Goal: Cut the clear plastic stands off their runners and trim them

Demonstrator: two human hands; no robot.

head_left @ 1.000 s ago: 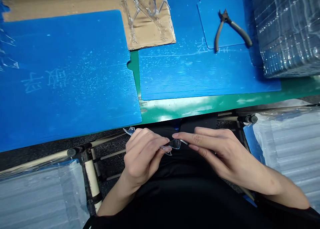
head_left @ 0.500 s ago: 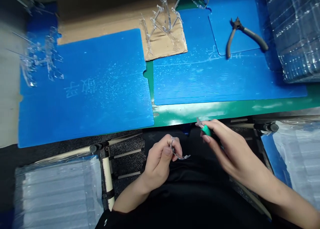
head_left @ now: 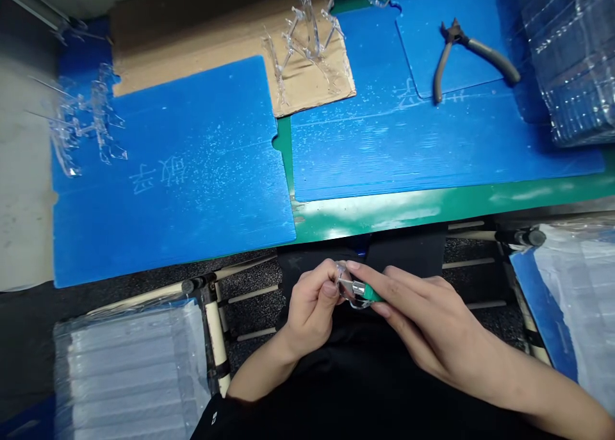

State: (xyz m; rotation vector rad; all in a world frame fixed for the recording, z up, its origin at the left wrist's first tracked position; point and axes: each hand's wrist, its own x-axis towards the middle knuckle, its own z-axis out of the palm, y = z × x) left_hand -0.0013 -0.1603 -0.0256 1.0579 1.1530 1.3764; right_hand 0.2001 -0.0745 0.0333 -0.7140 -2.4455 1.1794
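My left hand (head_left: 310, 309) is closed, pinching a small clear plastic part (head_left: 344, 285) over my lap, below the table's front edge. My right hand (head_left: 416, 318) is closed around a small green-handled tool (head_left: 369, 293) whose metal tip touches the clear part. Both hands meet in the lower middle of the head view, close together.
Two blue corrugated sheets (head_left: 168, 171) lie on the green table (head_left: 432, 203). Grey cutting pliers (head_left: 473, 52) rest far right. Clear plastic sprues (head_left: 307, 43) stand on cardboard; more sprues (head_left: 84, 123) lie far left. Stacked clear trays (head_left: 571, 56) sit at right and clear trays (head_left: 129, 369) at lower left.
A second ago both hands held the clear part. My right hand then left it, took up the green-handled tool near the table edge, and brought its tip to the part.
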